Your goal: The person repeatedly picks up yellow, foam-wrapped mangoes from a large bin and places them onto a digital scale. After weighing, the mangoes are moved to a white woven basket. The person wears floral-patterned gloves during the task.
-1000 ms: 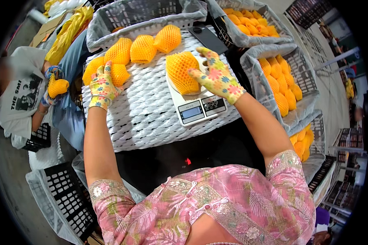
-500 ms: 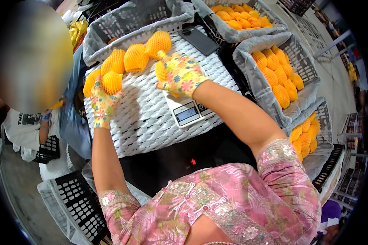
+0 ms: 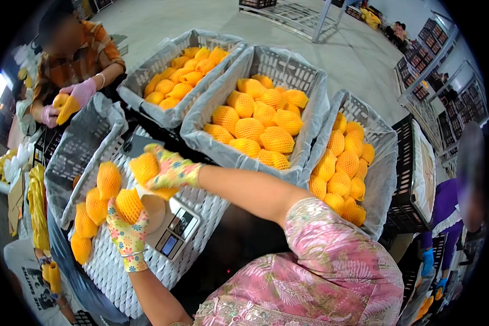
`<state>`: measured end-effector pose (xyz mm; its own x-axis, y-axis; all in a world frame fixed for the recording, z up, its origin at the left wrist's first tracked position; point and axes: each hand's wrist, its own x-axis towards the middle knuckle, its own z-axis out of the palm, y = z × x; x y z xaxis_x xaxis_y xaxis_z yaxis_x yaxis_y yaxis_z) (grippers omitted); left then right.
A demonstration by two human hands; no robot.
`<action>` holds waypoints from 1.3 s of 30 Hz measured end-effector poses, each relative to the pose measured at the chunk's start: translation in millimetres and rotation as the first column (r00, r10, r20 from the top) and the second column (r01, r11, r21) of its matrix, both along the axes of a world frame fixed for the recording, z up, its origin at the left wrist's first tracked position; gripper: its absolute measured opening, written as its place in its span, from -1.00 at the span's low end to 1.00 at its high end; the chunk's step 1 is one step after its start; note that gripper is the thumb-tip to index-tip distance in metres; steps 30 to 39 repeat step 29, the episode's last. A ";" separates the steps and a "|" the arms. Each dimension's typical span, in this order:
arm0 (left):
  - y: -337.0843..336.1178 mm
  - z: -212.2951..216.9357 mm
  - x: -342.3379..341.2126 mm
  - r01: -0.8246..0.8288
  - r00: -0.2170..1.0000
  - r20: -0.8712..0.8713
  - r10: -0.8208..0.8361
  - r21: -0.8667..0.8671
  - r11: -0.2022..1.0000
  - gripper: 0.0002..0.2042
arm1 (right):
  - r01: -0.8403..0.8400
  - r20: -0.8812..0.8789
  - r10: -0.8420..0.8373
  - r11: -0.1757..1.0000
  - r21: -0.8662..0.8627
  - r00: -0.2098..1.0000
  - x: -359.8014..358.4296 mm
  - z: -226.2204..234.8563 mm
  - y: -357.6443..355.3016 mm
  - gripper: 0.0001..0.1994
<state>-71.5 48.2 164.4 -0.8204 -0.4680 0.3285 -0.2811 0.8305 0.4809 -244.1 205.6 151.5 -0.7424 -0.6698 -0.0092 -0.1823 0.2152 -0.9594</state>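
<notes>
Both my hands wear floral yellow gloves. My right hand [image 3: 174, 169] closes round a fruit in an orange foam net [image 3: 144, 167], with a second wrapped fruit [image 3: 165, 192] under its fingers. My left hand [image 3: 128, 234] grips another netted fruit [image 3: 129, 205] beside the round plate [image 3: 155, 211] of a white digital scale [image 3: 189, 221]. Several more wrapped fruits [image 3: 96, 206] lie in a curved row at the left of the padded white worktop [image 3: 106, 274]. A dark phone [image 3: 136, 145] lies partly hidden behind my right hand's fruit.
Lined crates of wrapped fruit stand beyond and right of the worktop: a far crate [image 3: 126, 89], a middle crate [image 3: 189, 129] and a right crate [image 3: 383, 163]. Another lined crate [image 3: 84, 138] borders the worktop's left. Across from me a person in pink gloves [image 3: 81, 91] holds fruit.
My view has swung right toward the crates. My left hand has moved from the fruit row to beside the scale, holding a fruit. My right hand has lifted fruit off the scale.
</notes>
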 end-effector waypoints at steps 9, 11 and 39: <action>-2.2 -8.9 0.9 0.027 0.995 0.067 -0.073 0.518 0.855 -0.43 | 0.413 -0.510 -0.193 0.836 0.362 0.838 -137.2 25.1 262.0 -0.10; -30.3 -35.0 16.7 0.082 0.996 -0.070 -0.058 0.433 0.897 -0.44 | 0.490 -0.510 -0.220 0.723 0.488 0.832 -159.4 23.6 309.0 -0.08; -57.0 -119.7 70.2 -0.242 0.905 -0.228 0.359 0.419 0.875 -0.61 | 0.268 -0.259 0.273 0.001 0.963 0.927 -249.2 -80.5 350.0 -0.33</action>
